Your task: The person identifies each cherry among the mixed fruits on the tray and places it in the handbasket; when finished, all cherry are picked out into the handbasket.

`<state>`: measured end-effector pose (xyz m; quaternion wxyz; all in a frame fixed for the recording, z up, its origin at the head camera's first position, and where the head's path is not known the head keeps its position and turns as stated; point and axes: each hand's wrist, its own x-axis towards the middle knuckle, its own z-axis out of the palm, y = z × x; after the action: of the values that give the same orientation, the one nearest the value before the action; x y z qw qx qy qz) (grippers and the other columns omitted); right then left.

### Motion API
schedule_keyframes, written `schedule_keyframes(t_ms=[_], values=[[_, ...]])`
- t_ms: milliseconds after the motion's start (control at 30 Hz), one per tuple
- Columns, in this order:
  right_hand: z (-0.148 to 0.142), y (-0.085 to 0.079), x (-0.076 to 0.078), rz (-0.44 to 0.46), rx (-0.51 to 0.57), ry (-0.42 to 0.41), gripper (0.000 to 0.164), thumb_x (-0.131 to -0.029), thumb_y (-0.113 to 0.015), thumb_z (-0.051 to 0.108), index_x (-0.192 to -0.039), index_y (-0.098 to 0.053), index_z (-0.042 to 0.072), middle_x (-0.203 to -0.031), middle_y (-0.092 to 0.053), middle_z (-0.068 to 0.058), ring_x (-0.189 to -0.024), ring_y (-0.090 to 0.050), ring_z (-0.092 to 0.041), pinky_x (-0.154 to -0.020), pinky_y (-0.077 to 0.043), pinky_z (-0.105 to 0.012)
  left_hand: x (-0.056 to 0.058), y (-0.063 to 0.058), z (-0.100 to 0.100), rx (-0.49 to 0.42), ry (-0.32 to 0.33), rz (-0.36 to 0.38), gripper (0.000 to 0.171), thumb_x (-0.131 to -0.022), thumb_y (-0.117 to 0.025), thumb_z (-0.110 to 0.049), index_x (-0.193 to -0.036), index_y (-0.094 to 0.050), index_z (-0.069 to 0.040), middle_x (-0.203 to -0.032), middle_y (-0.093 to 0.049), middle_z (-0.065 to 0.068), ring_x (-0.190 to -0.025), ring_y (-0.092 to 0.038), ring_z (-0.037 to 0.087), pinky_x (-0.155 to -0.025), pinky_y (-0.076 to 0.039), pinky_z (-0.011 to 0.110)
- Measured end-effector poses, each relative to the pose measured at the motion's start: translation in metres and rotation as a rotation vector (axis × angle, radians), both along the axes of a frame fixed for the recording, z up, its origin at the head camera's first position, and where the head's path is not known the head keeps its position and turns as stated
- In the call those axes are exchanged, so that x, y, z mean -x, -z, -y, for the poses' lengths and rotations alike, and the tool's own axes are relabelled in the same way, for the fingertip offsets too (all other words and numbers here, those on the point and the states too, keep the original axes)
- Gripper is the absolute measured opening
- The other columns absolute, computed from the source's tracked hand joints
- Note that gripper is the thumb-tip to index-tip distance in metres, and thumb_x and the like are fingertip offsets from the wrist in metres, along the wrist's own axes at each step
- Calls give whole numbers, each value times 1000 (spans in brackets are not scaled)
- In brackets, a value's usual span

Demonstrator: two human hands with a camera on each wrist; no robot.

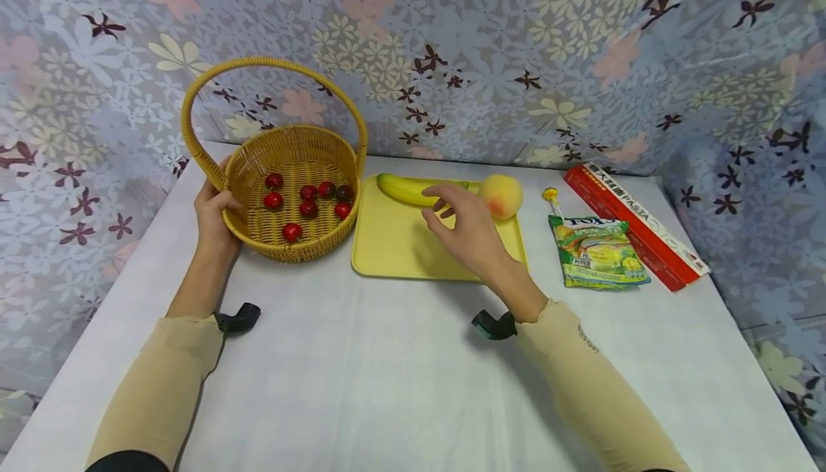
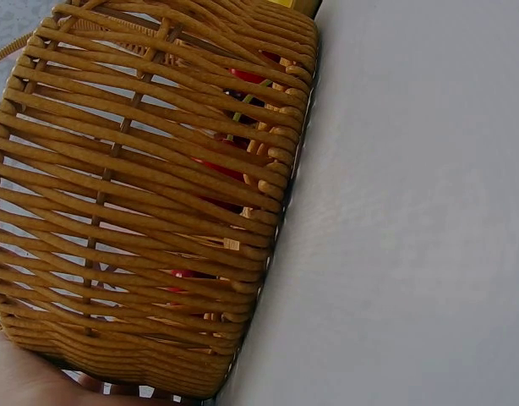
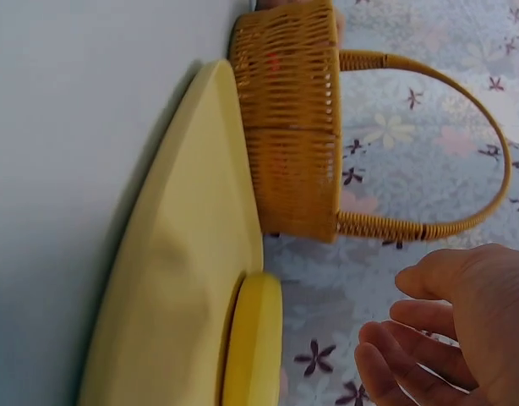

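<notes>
A round wicker basket (image 1: pixel 293 251) with a tall arched handle stands at the left, several red cherries (image 1: pixel 308 208) lying on its bottom. My left hand (image 1: pixel 216 214) grips the basket's left side, thumb at the rim by the handle's base. The fingers are partly hidden behind the wall. Over the yellow tray (image 1: pixel 387 246) hovers my right hand (image 1: pixel 470 232), fingers loosely bent with nothing between them. Close by, a banana (image 1: pixel 403 189) lies along the tray's back edge, its right part overlapped by the fingers. A peach (image 1: pixel 500 196) sits in the tray's back right corner.
Right of the tray are a green snack bag (image 1: pixel 600 253), a yellow-headed lollipop (image 1: pixel 551 196) and a long red pasta box (image 1: pixel 635 224) lying at a slant. A flowered cloth (image 1: pixel 484 49) hangs behind the white table (image 1: pixel 355 386). Tray and basket stand side by side.
</notes>
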<state>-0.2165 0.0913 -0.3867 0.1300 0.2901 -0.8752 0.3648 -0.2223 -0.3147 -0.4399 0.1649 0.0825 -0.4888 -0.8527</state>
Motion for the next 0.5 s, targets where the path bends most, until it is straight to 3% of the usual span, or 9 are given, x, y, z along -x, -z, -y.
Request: schedule_keyframes(t_ms=[333, 500], values=[[-44, 12, -9, -72, -68, 105, 32, -90, -72, 18, -120, -67, 7, -112, -68, -8, -93, -64, -22, -78, -55, -39, 0, 1, 1, 10, -1, 7, 73, -75, -34, 11, -142, -53, -13, -149, -48, 4, -137, -39, 23, -112, -32, 32], [-66, 19, -15, -93, -42, 183, 50, -88, -74, 19, -133, -58, 7, -122, -63, -13, -101, -62, -29, -85, -50, -45, 1, 2, 0, 10, -14, 8, 74, -75, -34, 12, -141, -54, -13, -149, -48, 3, -136, -40, 21, -112, -32, 30]])
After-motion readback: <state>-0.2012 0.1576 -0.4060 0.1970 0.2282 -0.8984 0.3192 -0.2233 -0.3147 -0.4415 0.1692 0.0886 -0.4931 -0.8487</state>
